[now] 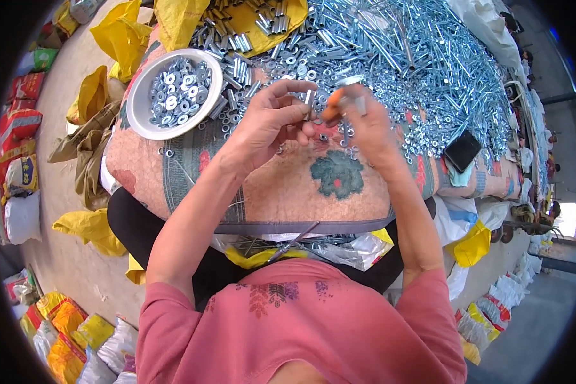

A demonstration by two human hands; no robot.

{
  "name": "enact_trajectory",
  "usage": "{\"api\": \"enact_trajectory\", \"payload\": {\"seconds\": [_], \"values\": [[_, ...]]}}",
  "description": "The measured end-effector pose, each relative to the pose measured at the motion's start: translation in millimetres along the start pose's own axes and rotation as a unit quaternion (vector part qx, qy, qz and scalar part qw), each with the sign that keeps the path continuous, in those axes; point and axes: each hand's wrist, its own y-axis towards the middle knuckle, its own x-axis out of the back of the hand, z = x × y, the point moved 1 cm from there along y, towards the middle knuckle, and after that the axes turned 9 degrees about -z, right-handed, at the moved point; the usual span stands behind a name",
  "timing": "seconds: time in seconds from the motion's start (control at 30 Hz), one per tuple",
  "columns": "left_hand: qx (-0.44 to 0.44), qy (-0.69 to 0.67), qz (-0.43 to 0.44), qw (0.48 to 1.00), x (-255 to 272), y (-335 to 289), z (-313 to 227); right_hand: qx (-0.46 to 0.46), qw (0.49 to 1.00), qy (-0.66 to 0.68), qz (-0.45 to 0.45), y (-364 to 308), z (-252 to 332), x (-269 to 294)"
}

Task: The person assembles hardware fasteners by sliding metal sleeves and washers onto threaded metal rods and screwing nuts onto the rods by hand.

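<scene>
My left hand (262, 125) pinches a short shiny metal sleeve (309, 98) upright between thumb and fingers, above the patterned cloth (275, 192). Close on its right is my right hand (368, 128), smeared by motion. Orange coverings (333, 107) show at its fingertips, and a silvery blur lies by them; whether it grips anything is unclear. Beyond both hands spread loose washers, nuts (422, 136) and a big heap of long bolts (390, 41). Left of my left hand, a white bowl (135, 105) holds many flat washers (180, 89).
Metal sleeves (239, 69) lie behind the bowl, some on a yellow sack (294, 25). A black phone-like slab (462, 152) rests at the right. Under the front edge, between my legs, are more metal rods and plastic bags (358, 249). Filled sacks (64, 320) stand on the floor.
</scene>
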Motion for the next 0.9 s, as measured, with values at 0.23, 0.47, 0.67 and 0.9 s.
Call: {"api": "enact_trajectory", "payload": {"seconds": [0.23,0.47,0.67,0.9], "values": [[0.058,-0.087,-0.075,0.992,1,-10,17,-0.044,0.937,0.326,-0.119,-12,22,-2],[0.084,-0.166,-0.103,0.977,4,-13,22,0.016,0.933,0.305,-0.189,-30,30,-12],[0.143,-0.283,-0.107,0.942,1,-20,27,0.082,0.952,0.211,-0.206,-45,31,-26],[0.126,-0.341,-0.042,0.931,-4,-15,31,0.051,0.972,0.060,-0.221,-65,2,-36]]}}
